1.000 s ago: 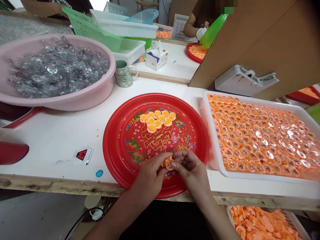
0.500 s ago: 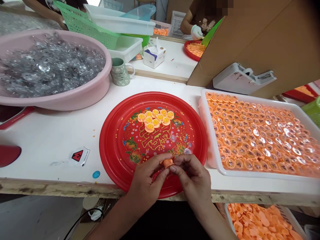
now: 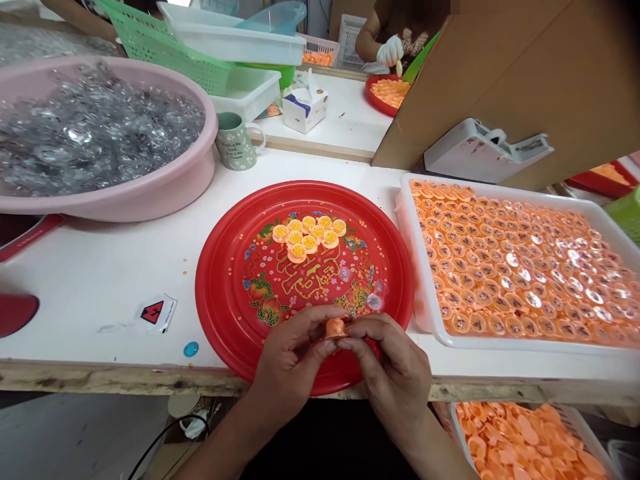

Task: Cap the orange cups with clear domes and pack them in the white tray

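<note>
My left hand [image 3: 290, 357] and my right hand [image 3: 393, 363] meet over the near rim of a round red tray [image 3: 220, 280]. Both pinch one small orange cap [image 3: 335, 327] between thumbs and fingertips. A cluster of several orange pieces with yellow centres [image 3: 309, 238] lies at the far side of the tray. Two small clear domes [image 3: 374, 301] rest on the tray just beyond my right hand.
A white tray of several orange caps [image 3: 515, 263] stands at the right. A pink basin of clear plastic pieces [image 3: 95, 137] sits at the left, with a mug [image 3: 235, 141] beside it. Another person's gloved hand [image 3: 391, 50] works at a far table. A bin of orange caps [image 3: 520, 443] sits below.
Both hands have drawn slightly nearer to me, and the orange cap has turned from face-up to side-on between my fingers. The view has shifted a little.
</note>
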### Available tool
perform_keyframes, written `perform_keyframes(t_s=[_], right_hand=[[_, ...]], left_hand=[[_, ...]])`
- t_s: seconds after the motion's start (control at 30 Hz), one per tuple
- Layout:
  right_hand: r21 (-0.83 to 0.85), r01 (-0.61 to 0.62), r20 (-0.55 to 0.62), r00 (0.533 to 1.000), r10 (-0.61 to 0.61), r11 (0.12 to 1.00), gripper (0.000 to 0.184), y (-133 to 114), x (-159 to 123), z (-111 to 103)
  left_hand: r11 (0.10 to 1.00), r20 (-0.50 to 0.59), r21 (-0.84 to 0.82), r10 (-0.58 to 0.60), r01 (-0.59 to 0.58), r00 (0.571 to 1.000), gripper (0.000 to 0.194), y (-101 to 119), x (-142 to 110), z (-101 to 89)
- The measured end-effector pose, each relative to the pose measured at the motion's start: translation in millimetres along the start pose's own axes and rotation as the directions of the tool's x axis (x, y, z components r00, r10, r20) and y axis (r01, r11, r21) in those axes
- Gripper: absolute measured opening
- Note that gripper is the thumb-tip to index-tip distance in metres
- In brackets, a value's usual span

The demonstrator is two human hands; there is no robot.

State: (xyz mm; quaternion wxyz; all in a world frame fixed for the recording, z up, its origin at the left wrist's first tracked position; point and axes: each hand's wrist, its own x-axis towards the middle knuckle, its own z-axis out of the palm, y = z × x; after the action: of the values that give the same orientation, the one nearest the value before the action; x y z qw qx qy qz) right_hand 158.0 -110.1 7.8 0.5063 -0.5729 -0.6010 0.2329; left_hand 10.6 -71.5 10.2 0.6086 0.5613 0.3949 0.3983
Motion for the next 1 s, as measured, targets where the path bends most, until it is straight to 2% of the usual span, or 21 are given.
perform_keyframes(t_s=[0.13, 0.23, 0.3, 0.4, 0.5, 0.6, 0.67, 0.73, 0.87, 0.93, 1.0], right_hand=[[-0.044, -0.053, -0.026, 0.998, 0.052, 0.998, 0.015, 3.2, -0.2, 0.4], [-0.062, -0.067, 0.003, 0.998, 0.067, 0.996, 0.015, 3.3, -0.6, -0.5], [-0.060, -0.058, 0.028, 0.998, 0.060, 0.997, 0.018, 2.3, -0.4, -1.3], [-0.066, -0.040, 0.048, 0.998, 0.043, 0.997, 0.022, 2.5, 1.2, -1.5], [-0.056, -0.092, 0.089, 0.991, 0.097, 0.994, 0.017, 6.6, 3.2, 0.4], [-0.038, -0.156, 0.131, 0.978, 0.160, 0.987, 0.018, 12.4, 3.6, 4.6], [-0.040, -0.148, 0.162, 0.975, 0.152, 0.988, 0.023, 15.4, 1.9, 7.8], [-0.051, -0.116, 0.170, 0.978, 0.123, 0.992, 0.023, 17.4, -1.0, 11.1], [-0.071, -0.109, 0.074, 0.991, 0.114, 0.992, 0.020, 18.2, -3.6, 17.8], [-0.056, -0.129, 0.065, 0.989, 0.133, 0.990, 0.017, 15.6, 1.8, 18.8], [-0.018, -0.170, 0.113, 0.979, 0.171, 0.985, 0.011, 13.0, 14.9, 14.4]], left_hand=[[0.993, 0.002, 0.107, 0.047, -0.047, 0.999, 0.032, 0.0, 1.1, -1.5], [0.965, 0.021, 0.237, 0.112, -0.114, 0.993, 0.033, 1.7, 2.9, -4.5], [0.953, 0.028, 0.268, 0.136, -0.139, 0.990, 0.033, 1.6, 3.7, -5.7], [0.977, 0.002, 0.186, 0.103, -0.102, 0.995, 0.029, -2.0, 4.2, -5.4], [0.998, -0.023, 0.053, 0.042, -0.041, 0.999, 0.025, -6.9, 6.0, -5.3], [0.991, -0.037, -0.103, -0.090, 0.085, 0.995, 0.029, -9.5, 9.3, -7.3], [0.979, -0.038, -0.129, -0.162, 0.156, 0.986, 0.031, -10.5, 10.2, -7.9], [0.987, -0.050, -0.048, -0.156, 0.154, 0.986, 0.028, -12.5, 8.9, -6.1], [0.986, -0.100, 0.133, -0.087, 0.100, 0.991, 0.026, -17.1, 7.3, 1.4], [0.976, -0.071, 0.203, -0.071, 0.084, 0.995, 0.027, -13.6, 12.4, -1.1], [0.952, 0.018, 0.302, -0.062, 0.054, 0.998, 0.027, -3.3, 24.5, -13.8]])
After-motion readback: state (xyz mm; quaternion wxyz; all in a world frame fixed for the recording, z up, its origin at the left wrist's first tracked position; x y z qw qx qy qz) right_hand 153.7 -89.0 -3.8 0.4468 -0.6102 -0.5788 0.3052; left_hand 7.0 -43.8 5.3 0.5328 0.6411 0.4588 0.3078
